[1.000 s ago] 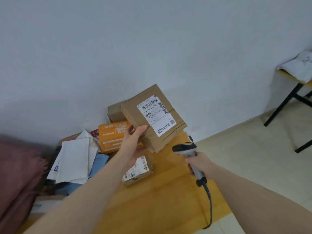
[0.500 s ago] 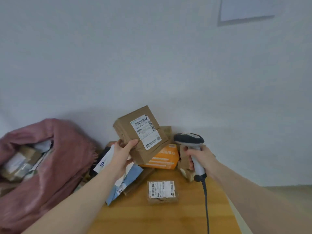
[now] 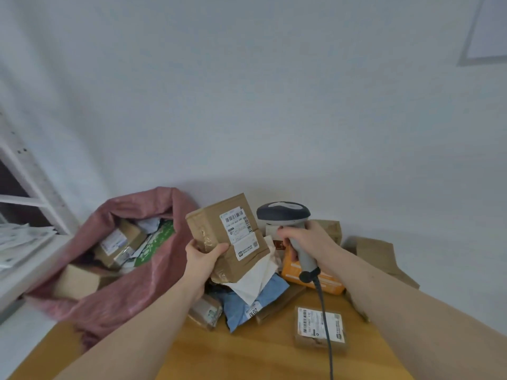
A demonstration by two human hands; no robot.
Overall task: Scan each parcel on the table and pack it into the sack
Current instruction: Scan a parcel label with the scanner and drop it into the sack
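Left hand [image 3: 204,257] gripping a brown parcel [image 3: 227,237] up beside the scanner [image 3: 288,229] clutched in right hand [image 3: 310,237], sack [image 3: 131,283] already holding several boxes, plenty more piled on the bench [image 3: 247,355], so roughly midway.

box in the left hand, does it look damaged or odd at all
Somewhat worn. The box held by the left hand has wrinkled tape along its left edge, and its lower end looks crumpled and creased. The label seems intact and faces the scanner in the right hand.
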